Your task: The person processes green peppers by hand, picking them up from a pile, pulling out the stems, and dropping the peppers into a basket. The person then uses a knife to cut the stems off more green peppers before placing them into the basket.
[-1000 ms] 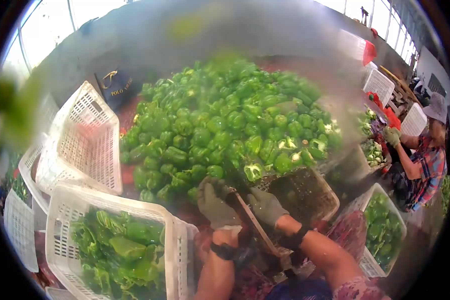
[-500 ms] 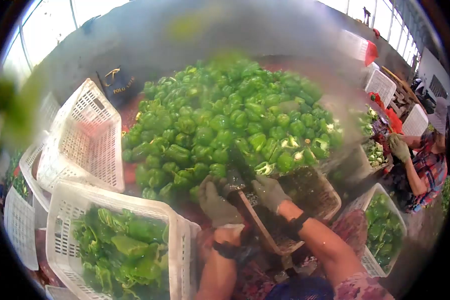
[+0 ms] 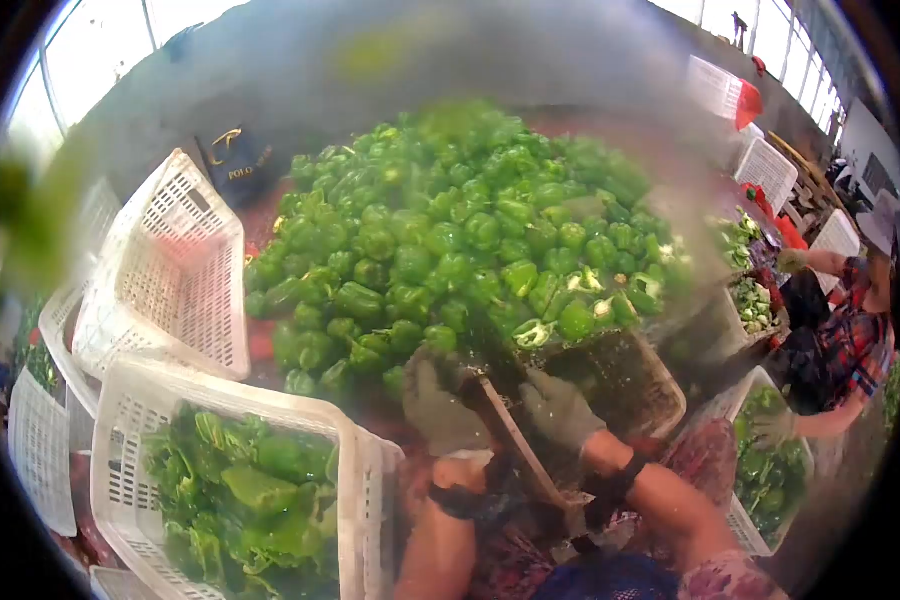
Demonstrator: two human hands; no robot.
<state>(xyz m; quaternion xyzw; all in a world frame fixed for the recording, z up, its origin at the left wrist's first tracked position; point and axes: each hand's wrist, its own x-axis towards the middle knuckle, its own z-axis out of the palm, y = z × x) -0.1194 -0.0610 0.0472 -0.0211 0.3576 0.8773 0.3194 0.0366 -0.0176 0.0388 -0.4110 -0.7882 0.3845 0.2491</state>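
Presently, in the head view, peppers from the heap [image 3: 410, 262] at frame centre could roll onto the wooden strip [image 3: 518, 440] if nudged. The heap lies just beyond the left hand [image 3: 444, 408], fingers part-curled; right hand [image 3: 562, 408] loosely extended. Neither's hold can be determined.

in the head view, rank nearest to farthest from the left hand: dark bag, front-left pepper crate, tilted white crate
From the left hand:
1. Front-left pepper crate, just to its left.
2. Tilted white crate, farther left and behind.
3. Dark bag, back left.
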